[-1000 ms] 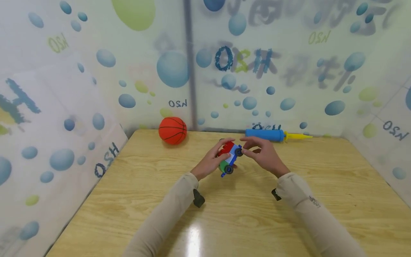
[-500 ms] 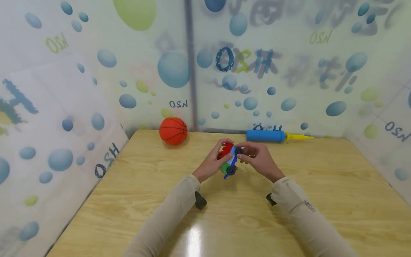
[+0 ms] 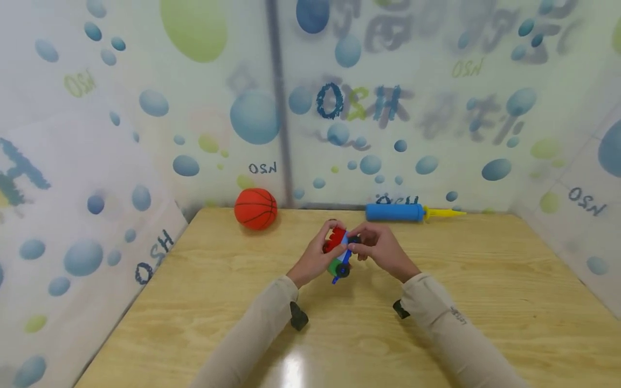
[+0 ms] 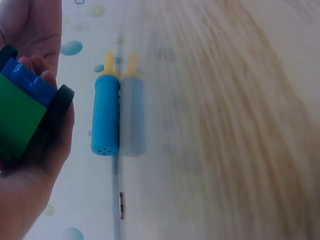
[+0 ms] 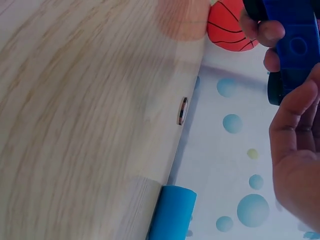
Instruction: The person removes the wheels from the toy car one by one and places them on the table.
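Up in the air between your hands went the show: a toy car (image 3: 343, 255), held over the tabletop (image 3: 218, 328) and tilted so its blue base (image 5: 296, 52) faced your right side, with the red blocks (image 3: 335, 239) and the green block (image 3: 334, 266) turned the other way! Your left hand (image 3: 314, 257) was the anchor, thumb across the side and fingers curled round the body, a grip that looked chosen to steady the car while leaving the underside within reach. And in came your right hand (image 3: 382, 251), thumb and fingers pinching the far end of that base, right beside a black wheel (image 5: 274, 89); whether a fingertip pressed the wheel itself, you couldn't have told from these views. Two hands on one small toy made sense, one seemingly bracing while the other handled the wheel end. Your forearms, in pale sleeves (image 3: 242, 337), came in from either side, which kept the car central before you. Farther out, the red basketball (image 3: 256, 209) sat back left near the patterned wall (image 3: 213, 108), and the blue pump (image 3: 394, 212) lay on its side back right, yellow nozzle (image 3: 443, 213) pointing right, both well apart from the car, so neither seemed likely to crowd your fingers
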A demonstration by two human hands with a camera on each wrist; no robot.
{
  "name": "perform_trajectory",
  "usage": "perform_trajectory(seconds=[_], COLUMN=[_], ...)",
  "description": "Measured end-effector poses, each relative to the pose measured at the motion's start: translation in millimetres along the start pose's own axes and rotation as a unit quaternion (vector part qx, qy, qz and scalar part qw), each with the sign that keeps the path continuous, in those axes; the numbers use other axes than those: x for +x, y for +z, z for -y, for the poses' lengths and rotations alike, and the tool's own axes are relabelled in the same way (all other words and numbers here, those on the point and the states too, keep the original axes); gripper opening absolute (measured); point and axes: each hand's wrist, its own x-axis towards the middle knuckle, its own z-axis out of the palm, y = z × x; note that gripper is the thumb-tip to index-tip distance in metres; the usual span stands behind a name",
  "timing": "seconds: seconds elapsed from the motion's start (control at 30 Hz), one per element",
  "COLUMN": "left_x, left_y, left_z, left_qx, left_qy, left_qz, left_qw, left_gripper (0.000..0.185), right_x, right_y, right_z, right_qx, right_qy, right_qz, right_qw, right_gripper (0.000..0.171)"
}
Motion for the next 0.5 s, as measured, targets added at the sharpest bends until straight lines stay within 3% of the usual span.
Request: perform_trajectory(seconds=[0.27,0.5], left_x=[-1.1,-13.0], left_y=[5.9,8.0], left_z=[-1.5,-28.6], left_qx=[0.018,0.042], left_qy=[0.0,0.011], left_qz=[-0.048,-0.058], left_qw=[0.9987,0.9973], left_gripper=[0.039,0.035], right_x=[1,2], right_y=[2,2], right_z=[6,4], right_qx=[0.014,0.02], right_qy=[0.016,0.013], right_qz=[0.012,0.006], right_qw=[1.0,1.0], right_gripper=[0.021,0.018])
